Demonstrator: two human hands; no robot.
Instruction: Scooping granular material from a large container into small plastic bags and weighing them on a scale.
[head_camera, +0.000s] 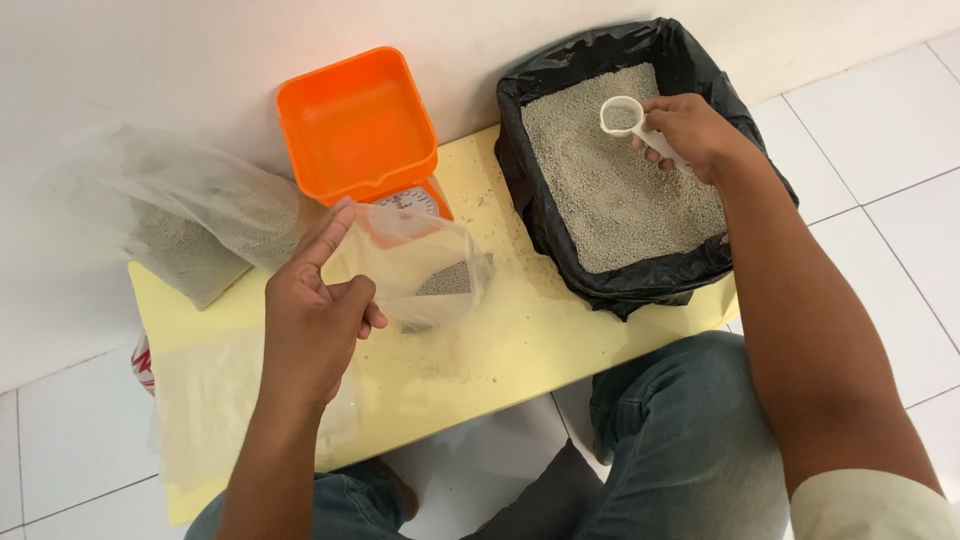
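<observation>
Jeans-clad knees under yellow board (560, 350); left hand (315, 320) pinching open clear bag (420, 270), right hand (690, 130) gripping white scoop (622, 115) in granule bin (620, 270), rightward of bag.

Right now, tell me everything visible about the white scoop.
The white scoop looks like plastic: a small round cup with a short handle. The right hand grips the handle, hiding most of it. The cup's mouth faces up with grey granules inside. It sits over the grey granules in the black-lined box; whether it touches them I cannot tell.
</observation>
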